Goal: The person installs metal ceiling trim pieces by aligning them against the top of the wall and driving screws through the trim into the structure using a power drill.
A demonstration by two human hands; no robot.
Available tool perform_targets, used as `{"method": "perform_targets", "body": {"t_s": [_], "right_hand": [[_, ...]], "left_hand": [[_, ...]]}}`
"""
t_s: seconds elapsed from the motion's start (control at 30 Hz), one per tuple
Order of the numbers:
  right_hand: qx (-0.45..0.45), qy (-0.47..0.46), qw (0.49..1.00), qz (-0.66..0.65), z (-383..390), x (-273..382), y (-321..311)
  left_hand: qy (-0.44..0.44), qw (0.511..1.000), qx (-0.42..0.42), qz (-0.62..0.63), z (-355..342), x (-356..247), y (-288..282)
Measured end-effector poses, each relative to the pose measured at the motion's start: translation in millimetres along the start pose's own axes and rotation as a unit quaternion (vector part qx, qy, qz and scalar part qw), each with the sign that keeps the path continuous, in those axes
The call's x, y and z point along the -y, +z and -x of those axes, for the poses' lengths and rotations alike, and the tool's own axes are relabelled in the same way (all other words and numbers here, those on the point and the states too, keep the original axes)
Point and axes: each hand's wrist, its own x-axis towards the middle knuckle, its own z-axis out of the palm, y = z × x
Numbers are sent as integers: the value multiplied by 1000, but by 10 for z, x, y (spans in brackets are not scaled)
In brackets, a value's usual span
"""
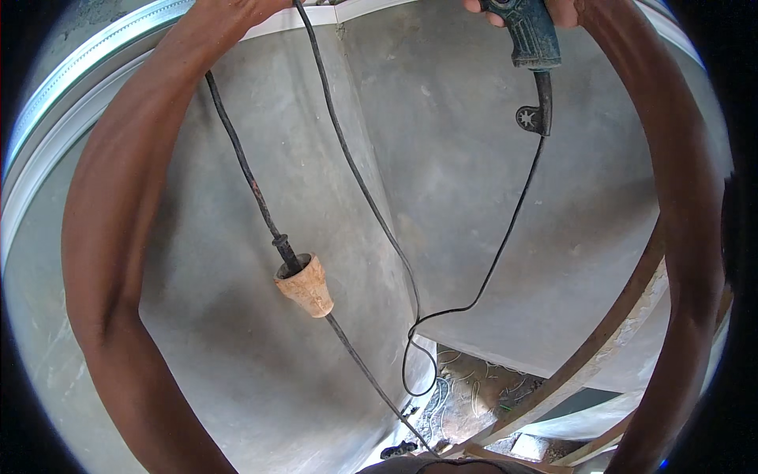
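Note:
At the top edge, my left hand [257, 6] is mostly cut off, beside a dark cable [340, 134]; what it holds is hidden. My right hand [564, 11] grips a dark green power tool [530, 35] at the top right. A thin cord [511, 223] runs down from the tool, past a black tag [527, 119], into a loose loop. A second cable [229, 126] hangs beside my left forearm and passes through a pale brown cone-shaped piece [308, 288] with a black fitting in it.
Grey walls [442, 182] meet in a corner, under a pale moulding [87, 75]. Wooden beams [588, 355] run along the lower right. Below, through a gap, lie tangled wires and debris on a rough floor [482, 379].

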Motion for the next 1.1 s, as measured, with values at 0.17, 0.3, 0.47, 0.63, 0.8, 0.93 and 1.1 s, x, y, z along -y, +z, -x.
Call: {"method": "perform_targets", "body": {"t_s": [0.17, 0.3, 0.47, 0.63, 0.8, 0.93, 1.1], "right_hand": [[-39, -6, 999, 0, 30, 5, 94], [-43, -31, 998, -15, 41, -21, 71], [-28, -23, 999, -14, 46, -35, 69], [-11, -16, 1000, 2, 26, -37, 24], [-4, -31, 1000, 2, 6, -46, 40], [-18, 6, 1000, 14, 43, -134, 2], [-25, -24, 999, 31, 57, -10, 95]], "left_hand": [[-2, 1000, -5, 10, 28, 2, -11], [-5, 1000, 16, -2, 21, -3, -70], [-9, 1000, 18, 5, 41, -18, -59], [-14, 1000, 9, 3, 35, -8, -86], [1, 1000, 0, -13, 61, 26, -70], [8, 1000, 7, 22, 6, -203, -2], [-10, 1000, 15, -3, 100, 41, -118]]}}
